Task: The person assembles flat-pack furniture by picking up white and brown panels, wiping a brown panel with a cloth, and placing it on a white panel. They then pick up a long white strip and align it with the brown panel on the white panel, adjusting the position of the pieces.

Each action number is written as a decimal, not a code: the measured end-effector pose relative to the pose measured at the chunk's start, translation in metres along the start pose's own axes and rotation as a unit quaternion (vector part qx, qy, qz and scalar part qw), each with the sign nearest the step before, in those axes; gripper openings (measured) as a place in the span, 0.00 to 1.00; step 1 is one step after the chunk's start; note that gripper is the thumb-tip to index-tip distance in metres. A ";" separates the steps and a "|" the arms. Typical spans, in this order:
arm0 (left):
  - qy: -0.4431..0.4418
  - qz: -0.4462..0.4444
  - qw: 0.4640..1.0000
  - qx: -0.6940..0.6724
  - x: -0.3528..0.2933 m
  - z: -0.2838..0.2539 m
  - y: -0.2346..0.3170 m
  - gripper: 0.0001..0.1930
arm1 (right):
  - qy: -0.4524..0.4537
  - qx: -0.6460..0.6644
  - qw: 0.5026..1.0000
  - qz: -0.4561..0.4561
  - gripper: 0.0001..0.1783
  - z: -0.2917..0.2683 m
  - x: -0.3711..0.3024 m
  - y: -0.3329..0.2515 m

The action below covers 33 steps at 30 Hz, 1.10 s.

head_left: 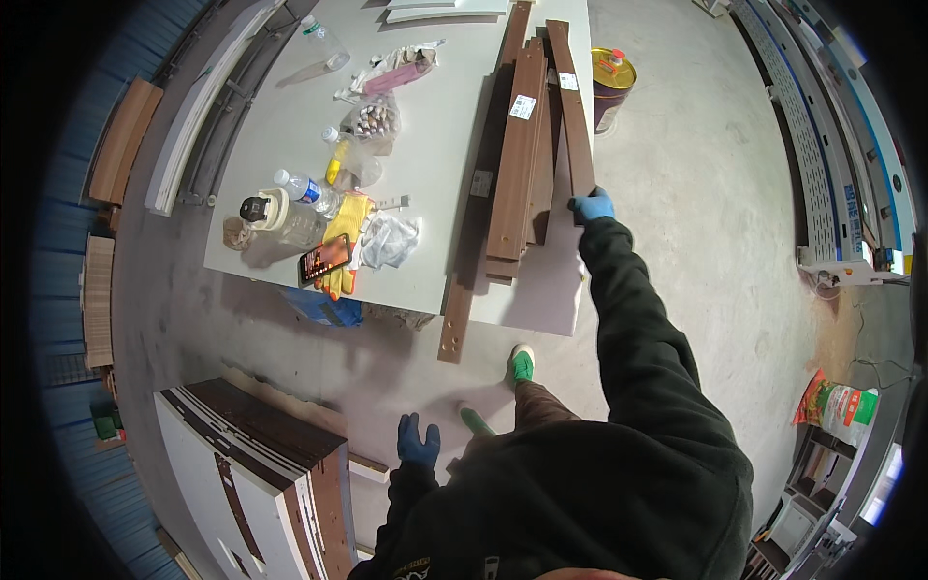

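My right hand (593,205), in a blue glove, is closed on the near end of a narrow brown board (572,116) with a white label. This board lies at a slant along the right edge of the white table (440,232). Just left of it is a stack of brown boards (520,184), one carrying a label. Beneath and beside the stack, a longer dark brown board (458,319) juts past the table's front edge. My left hand (418,440), also gloved, hangs in the air below the table, fingers apart and holding nothing.
Bottles (307,191), a phone (325,258), yellow gloves (350,220) and plastic bags (375,124) crowd the table's left side. A metal drum (613,82) stands by its right edge. Stacked panels (242,464) fill the lower left; a long machine (822,145) stands at right.
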<state>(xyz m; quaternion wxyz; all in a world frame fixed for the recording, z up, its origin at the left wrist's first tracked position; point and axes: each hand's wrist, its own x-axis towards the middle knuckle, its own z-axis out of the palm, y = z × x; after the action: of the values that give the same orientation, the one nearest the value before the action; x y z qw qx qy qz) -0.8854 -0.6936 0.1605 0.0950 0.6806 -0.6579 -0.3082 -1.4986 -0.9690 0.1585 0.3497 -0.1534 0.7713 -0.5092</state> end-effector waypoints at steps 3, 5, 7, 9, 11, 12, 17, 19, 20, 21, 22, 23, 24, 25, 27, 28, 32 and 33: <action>0.048 0.076 0.996 -0.011 0.028 -0.006 0.032 0.30 | -0.112 0.203 0.972 0.036 0.09 -0.044 -0.002 -0.010; 0.042 0.089 0.995 -0.009 0.051 -0.019 0.065 0.27 | -0.162 0.250 0.954 0.030 0.09 -0.068 -0.023 -0.028; 0.053 0.109 0.991 -0.060 0.075 -0.034 0.112 0.27 | -0.221 0.307 0.926 -0.005 0.13 -0.084 -0.057 -0.043; 0.047 0.153 0.981 -0.111 0.100 -0.051 0.168 0.26 | -0.220 0.363 0.905 -0.043 0.14 -0.090 -0.104 -0.046; 0.022 0.200 0.962 -0.183 0.126 -0.064 0.227 0.26 | -0.208 0.288 0.932 -0.071 0.17 -0.089 -0.159 -0.041; 0.003 0.206 0.951 -0.230 0.136 -0.068 0.257 0.27 | -0.197 0.215 0.955 -0.050 0.18 -0.084 -0.187 -0.039; -0.204 0.174 0.821 -0.504 0.163 -0.078 0.384 0.31 | -0.373 0.282 0.884 0.006 0.32 -0.028 -0.336 -0.025; -0.245 0.126 0.798 -0.535 0.155 -0.085 0.398 0.29 | -0.443 0.214 0.870 0.007 0.40 -0.017 -0.359 -0.018; -0.240 0.112 0.808 -0.526 0.152 -0.093 0.395 0.29 | -0.492 0.195 0.848 0.026 0.44 -0.013 -0.363 -0.016; -0.240 0.119 0.804 -0.532 0.149 -0.105 0.387 0.28 | -0.494 0.049 0.864 -0.083 0.51 -0.012 -0.351 -0.017; -0.240 0.097 0.810 -0.527 0.144 -0.116 0.374 0.28 | -0.519 0.128 0.842 -0.074 0.51 -0.008 -0.336 -0.021; -0.259 0.079 0.793 -0.546 0.136 -0.122 0.361 0.27 | -0.511 0.296 0.804 -0.075 0.50 -0.009 -0.319 -0.026; -0.272 0.085 0.795 -0.536 0.129 -0.127 0.348 0.27 | -0.490 0.312 0.812 -0.056 0.52 -0.005 -0.303 -0.035; -0.285 0.082 0.799 -0.523 0.121 -0.132 0.333 0.27 | -0.489 0.340 0.795 -0.114 0.53 -0.001 -0.288 -0.047; -0.318 0.092 0.802 -0.497 0.110 -0.137 0.308 0.25 | -0.608 0.328 0.706 -0.157 0.55 0.022 -0.271 -0.082; -0.341 0.087 0.795 -0.493 0.102 -0.139 0.294 0.25 | -0.611 0.337 0.713 -0.071 0.56 0.031 -0.283 -0.096; -0.413 0.038 0.767 -0.490 0.065 -0.152 0.228 0.29 | -0.571 0.433 0.697 -0.007 0.50 0.058 -0.334 -0.153; -0.434 0.020 0.749 -0.501 0.048 -0.154 0.208 0.30 | -0.551 0.420 0.721 -0.003 0.48 0.063 -0.343 -0.163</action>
<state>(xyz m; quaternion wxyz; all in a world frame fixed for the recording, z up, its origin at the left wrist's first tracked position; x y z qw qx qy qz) -0.9782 -0.8059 0.3794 0.1326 0.3150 -0.3928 -0.8537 -1.2313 -0.8787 0.4208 0.7402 -0.2468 0.1491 -0.6074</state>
